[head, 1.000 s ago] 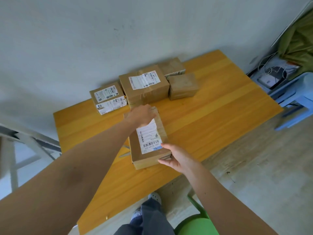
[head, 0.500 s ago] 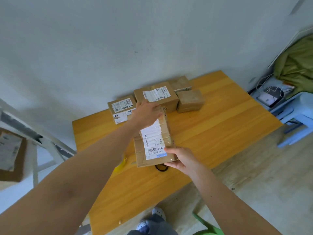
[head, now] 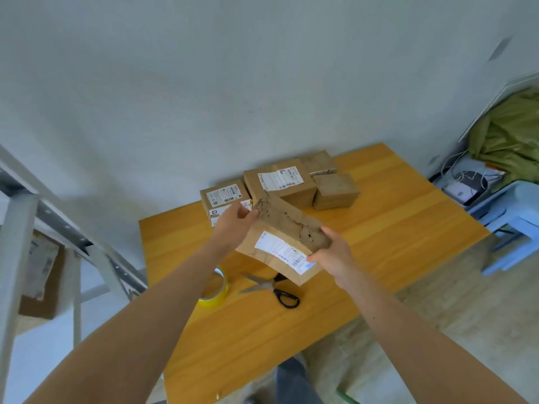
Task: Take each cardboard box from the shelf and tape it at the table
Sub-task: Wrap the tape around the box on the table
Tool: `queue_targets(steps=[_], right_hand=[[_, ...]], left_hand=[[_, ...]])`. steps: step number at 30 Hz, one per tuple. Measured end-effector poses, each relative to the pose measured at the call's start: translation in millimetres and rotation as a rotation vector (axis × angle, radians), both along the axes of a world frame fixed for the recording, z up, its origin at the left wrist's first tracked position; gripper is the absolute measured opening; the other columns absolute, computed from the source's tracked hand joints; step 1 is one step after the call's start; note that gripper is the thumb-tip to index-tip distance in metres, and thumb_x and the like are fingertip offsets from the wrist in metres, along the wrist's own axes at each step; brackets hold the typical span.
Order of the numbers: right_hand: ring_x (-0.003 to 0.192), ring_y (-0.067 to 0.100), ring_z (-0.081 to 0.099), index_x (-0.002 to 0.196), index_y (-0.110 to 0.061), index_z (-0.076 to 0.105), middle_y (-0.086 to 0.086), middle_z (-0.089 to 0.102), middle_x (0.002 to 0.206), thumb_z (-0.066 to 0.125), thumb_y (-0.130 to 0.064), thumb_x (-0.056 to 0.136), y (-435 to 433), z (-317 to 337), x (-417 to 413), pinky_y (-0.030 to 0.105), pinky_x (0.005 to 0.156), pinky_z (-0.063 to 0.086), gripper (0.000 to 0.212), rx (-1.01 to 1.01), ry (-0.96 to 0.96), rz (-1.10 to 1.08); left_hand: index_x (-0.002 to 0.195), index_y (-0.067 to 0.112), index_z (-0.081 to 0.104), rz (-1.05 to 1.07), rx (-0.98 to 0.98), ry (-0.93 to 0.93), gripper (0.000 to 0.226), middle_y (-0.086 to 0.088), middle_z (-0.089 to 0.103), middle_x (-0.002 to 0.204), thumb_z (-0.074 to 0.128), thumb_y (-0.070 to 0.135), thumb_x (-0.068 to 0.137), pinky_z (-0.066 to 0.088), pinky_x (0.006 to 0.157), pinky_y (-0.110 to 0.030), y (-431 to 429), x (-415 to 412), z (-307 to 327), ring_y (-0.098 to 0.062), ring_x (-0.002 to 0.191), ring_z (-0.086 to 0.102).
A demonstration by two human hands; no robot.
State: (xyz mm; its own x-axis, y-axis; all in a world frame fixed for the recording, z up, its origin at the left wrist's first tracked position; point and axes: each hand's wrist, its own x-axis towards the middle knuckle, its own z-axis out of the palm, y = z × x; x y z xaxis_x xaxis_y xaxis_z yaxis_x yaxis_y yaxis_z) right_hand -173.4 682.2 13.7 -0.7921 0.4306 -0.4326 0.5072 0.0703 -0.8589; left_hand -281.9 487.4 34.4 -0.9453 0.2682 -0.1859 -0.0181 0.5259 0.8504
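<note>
A flat cardboard box (head: 277, 243) with a white shipping label hangs tilted in the air above the wooden table (head: 379, 243). My left hand (head: 233, 225) grips its far left end. My right hand (head: 332, 252) grips its near right end, by the barcode. The box's upper side is torn and rough. A roll of yellow tape (head: 214, 288) and black-handled scissors (head: 271, 288) lie on the table below the box.
Several cardboard boxes (head: 280, 182) stand grouped at the table's back edge against the wall. A grey metal shelf frame (head: 38, 217) is at the left, with a box (head: 40, 269) on it. A light blue stool (head: 513, 217) and green cloth (head: 513, 135) stand at the right.
Both hands have lifted the labelled box off the table and tilted it up. The tape roll and scissors underneath have come into view.
</note>
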Motion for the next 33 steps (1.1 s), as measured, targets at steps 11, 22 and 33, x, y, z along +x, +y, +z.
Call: queue_targets(steps=[11,22,33], right_hand=[[0.145,0.024,0.023,0.15,-0.024,0.033,-0.004,0.012,0.16,0.069,0.017,0.073,39.7,-31.1,-63.1,0.044,0.106,0.045,0.094,0.173,0.0,0.369],[0.15,0.019,0.0,0.152,-0.029,0.028,-0.004,-0.006,0.164,0.053,-0.026,0.1,44.1,-49.1,-107.7,0.043,0.12,0.01,0.058,0.345,0.103,0.53],[0.147,0.018,-0.018,0.152,-0.031,-0.004,-0.006,-0.014,0.16,-0.031,-0.054,0.086,45.7,-72.6,-95.9,0.038,0.117,-0.017,0.075,1.126,0.201,0.851]], left_hand=[[0.136,0.037,0.039,0.294,0.098,-0.212,0.049,-0.003,0.061,0.102,0.055,0.016,0.095,0.056,0.084,-0.046,7.9,9.4,-39.2,-0.021,0.092,0.063],[0.141,0.038,0.036,0.311,-0.027,-0.096,0.053,-0.002,0.048,0.134,0.044,0.008,0.098,0.053,0.072,-0.027,20.3,15.4,-60.0,-0.021,0.11,0.056],[0.146,0.034,-0.019,-0.129,-0.737,0.225,0.082,0.011,-0.027,0.155,-0.038,0.063,0.072,-0.008,0.12,-0.04,35.1,23.5,-89.5,-0.016,0.139,-0.035]])
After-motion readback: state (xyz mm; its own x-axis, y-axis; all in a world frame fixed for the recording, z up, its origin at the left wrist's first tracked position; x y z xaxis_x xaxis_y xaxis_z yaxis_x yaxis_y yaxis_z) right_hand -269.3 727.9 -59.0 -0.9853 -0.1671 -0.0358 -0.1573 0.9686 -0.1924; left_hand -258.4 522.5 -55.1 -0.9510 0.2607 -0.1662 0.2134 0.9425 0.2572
